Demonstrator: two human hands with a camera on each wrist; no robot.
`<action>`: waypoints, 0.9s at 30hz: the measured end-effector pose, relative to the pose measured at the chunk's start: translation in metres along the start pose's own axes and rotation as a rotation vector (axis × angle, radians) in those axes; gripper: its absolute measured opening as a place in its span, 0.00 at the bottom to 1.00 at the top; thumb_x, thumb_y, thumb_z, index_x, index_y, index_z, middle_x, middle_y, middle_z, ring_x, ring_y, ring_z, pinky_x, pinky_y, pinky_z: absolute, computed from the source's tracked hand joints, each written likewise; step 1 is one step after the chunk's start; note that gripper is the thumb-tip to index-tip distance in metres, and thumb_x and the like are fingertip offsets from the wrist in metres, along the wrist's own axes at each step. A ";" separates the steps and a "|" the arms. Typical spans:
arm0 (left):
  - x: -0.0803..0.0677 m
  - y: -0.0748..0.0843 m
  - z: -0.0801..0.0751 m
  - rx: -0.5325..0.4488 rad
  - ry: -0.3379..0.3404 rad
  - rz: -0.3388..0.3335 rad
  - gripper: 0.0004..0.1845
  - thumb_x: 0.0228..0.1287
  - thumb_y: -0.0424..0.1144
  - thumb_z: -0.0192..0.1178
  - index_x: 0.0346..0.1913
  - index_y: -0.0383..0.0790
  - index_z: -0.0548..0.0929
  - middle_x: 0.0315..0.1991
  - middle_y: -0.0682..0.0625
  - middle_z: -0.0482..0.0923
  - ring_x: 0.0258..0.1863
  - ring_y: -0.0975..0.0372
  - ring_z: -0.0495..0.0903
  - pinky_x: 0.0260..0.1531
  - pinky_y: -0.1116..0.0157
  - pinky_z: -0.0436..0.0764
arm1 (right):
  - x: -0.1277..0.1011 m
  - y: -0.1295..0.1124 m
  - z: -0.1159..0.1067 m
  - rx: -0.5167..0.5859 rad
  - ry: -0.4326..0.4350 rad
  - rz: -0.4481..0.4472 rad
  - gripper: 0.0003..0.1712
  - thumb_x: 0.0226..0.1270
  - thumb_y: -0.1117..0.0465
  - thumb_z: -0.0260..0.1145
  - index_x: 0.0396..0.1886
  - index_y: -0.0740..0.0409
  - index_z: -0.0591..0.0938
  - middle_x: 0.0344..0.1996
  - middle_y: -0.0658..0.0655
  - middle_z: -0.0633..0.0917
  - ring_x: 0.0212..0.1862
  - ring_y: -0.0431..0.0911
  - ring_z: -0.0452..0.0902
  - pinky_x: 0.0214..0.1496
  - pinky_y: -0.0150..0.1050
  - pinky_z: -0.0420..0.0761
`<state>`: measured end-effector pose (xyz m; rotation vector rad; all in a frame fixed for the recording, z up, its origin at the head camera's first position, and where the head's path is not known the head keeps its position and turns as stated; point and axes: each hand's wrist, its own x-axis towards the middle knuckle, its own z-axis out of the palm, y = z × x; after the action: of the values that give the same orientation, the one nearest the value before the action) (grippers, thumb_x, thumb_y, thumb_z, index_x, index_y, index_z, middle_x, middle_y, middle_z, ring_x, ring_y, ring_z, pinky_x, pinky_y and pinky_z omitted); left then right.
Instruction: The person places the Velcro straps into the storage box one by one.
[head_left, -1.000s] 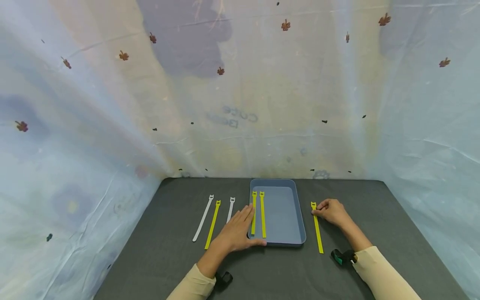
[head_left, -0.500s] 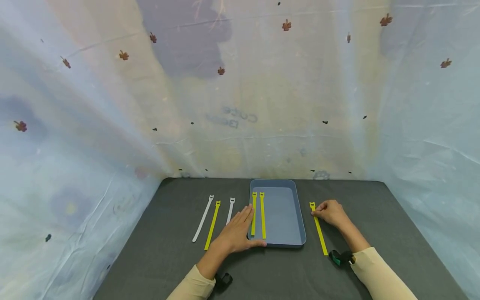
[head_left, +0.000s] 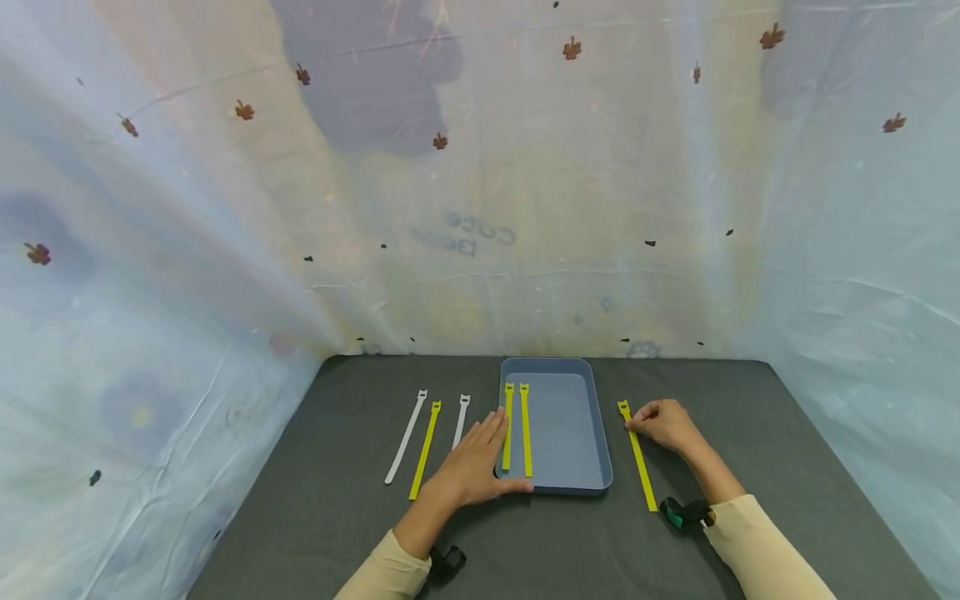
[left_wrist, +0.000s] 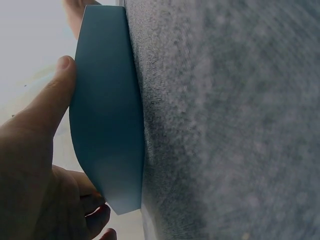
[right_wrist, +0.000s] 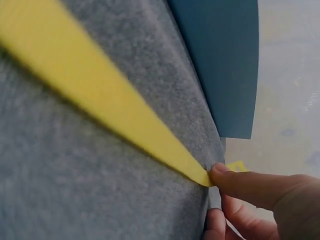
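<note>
My right hand (head_left: pixel 666 423) pinches a yellow cable tie strap (head_left: pixel 642 472) near its slotted head, to the right of the tray. In the right wrist view the yellow strap (right_wrist: pixel 100 85) runs from thumb and fingertips toward the camera, its head poking out past them. My left hand (head_left: pixel 471 468) rests on the near left corner of the blue-grey tray (head_left: pixel 573 433), fingers extended along the left side and thumb at the front rim. The left wrist view shows that thumb (left_wrist: pixel 57 87) against the tray wall (left_wrist: pixel 107 100). Two yellow straps (head_left: pixel 526 433) lie lengthwise inside the tray.
Left of the tray, a white strap (head_left: pixel 406 437), a yellow strap (head_left: pixel 426 450) and another white strap (head_left: pixel 461 417) lie on the dark grey cloth (head_left: pixel 352 433). The last is partly hidden behind my left hand. A patterned sheet (head_left: pixel 480 208) hangs behind and around the table.
The lower end of the pinched yellow strap has swung to the right, so it slants more, and its head has shifted slightly left. My left hand and the tray have stayed still.
</note>
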<state>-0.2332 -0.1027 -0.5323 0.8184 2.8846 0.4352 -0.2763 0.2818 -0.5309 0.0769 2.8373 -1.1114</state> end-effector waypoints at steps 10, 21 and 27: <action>0.001 -0.004 0.003 0.002 0.006 0.005 0.67 0.62 0.81 0.61 0.87 0.36 0.49 0.89 0.43 0.43 0.87 0.53 0.45 0.85 0.52 0.50 | -0.008 -0.002 -0.005 0.128 -0.015 -0.114 0.10 0.75 0.63 0.72 0.39 0.66 0.81 0.29 0.56 0.84 0.30 0.47 0.79 0.33 0.40 0.83; 0.001 -0.003 0.002 0.004 0.007 0.002 0.67 0.62 0.80 0.61 0.87 0.36 0.49 0.89 0.43 0.43 0.87 0.53 0.46 0.85 0.52 0.51 | -0.013 -0.020 -0.012 0.186 0.032 -0.180 0.14 0.76 0.60 0.73 0.47 0.68 0.82 0.36 0.60 0.87 0.35 0.51 0.83 0.35 0.43 0.86; 0.001 -0.003 0.003 0.010 0.005 0.002 0.67 0.62 0.81 0.61 0.87 0.36 0.49 0.89 0.43 0.43 0.87 0.54 0.45 0.85 0.52 0.50 | -0.014 -0.028 -0.013 0.187 0.029 -0.178 0.18 0.77 0.60 0.73 0.57 0.69 0.83 0.40 0.62 0.89 0.37 0.53 0.86 0.39 0.48 0.88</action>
<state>-0.2352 -0.1041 -0.5361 0.8222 2.8930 0.4244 -0.2656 0.2697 -0.5008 -0.1503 2.8017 -1.4203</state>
